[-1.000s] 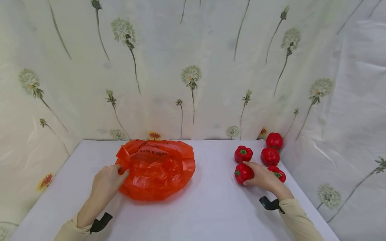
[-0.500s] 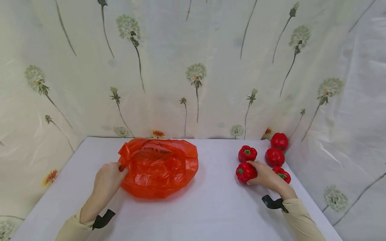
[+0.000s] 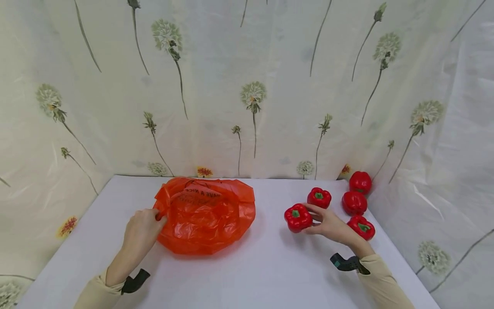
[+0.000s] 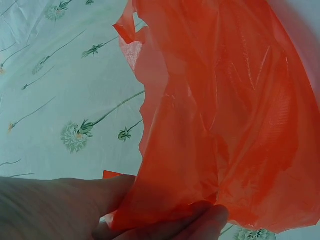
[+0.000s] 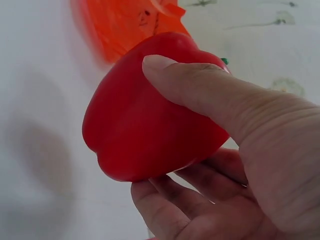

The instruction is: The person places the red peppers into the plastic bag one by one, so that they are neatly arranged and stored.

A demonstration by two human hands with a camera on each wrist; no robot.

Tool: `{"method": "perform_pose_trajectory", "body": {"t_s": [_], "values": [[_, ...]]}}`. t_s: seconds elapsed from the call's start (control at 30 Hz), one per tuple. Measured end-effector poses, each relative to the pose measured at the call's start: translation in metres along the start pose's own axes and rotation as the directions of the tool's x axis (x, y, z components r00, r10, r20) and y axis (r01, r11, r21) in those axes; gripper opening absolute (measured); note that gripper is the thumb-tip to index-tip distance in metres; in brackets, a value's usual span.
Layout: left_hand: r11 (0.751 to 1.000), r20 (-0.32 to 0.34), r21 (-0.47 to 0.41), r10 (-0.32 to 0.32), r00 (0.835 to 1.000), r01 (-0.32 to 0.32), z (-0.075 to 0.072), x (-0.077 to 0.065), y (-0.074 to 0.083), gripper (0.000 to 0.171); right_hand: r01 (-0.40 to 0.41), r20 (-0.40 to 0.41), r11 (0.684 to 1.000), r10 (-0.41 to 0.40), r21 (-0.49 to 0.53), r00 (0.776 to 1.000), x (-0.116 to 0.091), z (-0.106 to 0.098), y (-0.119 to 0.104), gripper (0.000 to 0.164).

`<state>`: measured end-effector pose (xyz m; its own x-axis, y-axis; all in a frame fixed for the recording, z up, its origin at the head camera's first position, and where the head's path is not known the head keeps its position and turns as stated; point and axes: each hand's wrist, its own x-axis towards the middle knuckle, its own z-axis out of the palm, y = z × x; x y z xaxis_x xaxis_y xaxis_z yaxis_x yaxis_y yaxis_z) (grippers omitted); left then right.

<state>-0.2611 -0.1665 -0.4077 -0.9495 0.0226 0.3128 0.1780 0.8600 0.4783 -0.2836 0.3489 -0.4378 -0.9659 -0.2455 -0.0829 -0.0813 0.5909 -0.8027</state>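
Observation:
An orange-red plastic bag [image 3: 208, 219] with dark printed lettering sits on the left half of the table. My left hand [image 3: 140, 229] pinches its left edge; in the left wrist view the fingers [image 4: 212, 220] and thumb close over the thin film [image 4: 185, 125]. Over the right half, my right hand [image 3: 328, 225] grips a red bell pepper [image 3: 298, 217], its green stem facing up and forward. The right wrist view has the thumb on one side of the pepper [image 5: 150, 115] and fingers on the other, with a shadow on the white surface beside it.
Behind the held pepper stands another bell pepper [image 3: 319, 198]. Three more lie along the table's right side: a far one [image 3: 360, 182], a middle one [image 3: 354, 203] and a near one [image 3: 361, 227]. A dandelion-print curtain [image 3: 216, 86] surrounds the white table [image 3: 239, 279].
My right hand has lifted the bell pepper and carried it left, away from the others. My left hand keeps its pinch on the bag. The head view has shifted slightly.

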Motion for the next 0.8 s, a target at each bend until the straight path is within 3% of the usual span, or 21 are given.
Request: {"method": "perform_pose_trajectory", "body": {"t_s": [0.47, 0.8], "values": [[1.000, 0.006, -0.011, -0.001, 1.000, 0.001, 0.000, 0.001, 0.000, 0.016, -0.003, 0.046, 0.999, 0.000, 0.051, 0.999, 0.006, 0.020, -0.006, 0.095], [1.000, 0.007, -0.008, 0.007, 1.000, -0.007, 0.002, 0.001, -0.001, 0.017, -0.005, 0.012, 0.999, 0.005, 0.053, 1.000, 0.009, 0.024, -0.007, 0.097]]}}
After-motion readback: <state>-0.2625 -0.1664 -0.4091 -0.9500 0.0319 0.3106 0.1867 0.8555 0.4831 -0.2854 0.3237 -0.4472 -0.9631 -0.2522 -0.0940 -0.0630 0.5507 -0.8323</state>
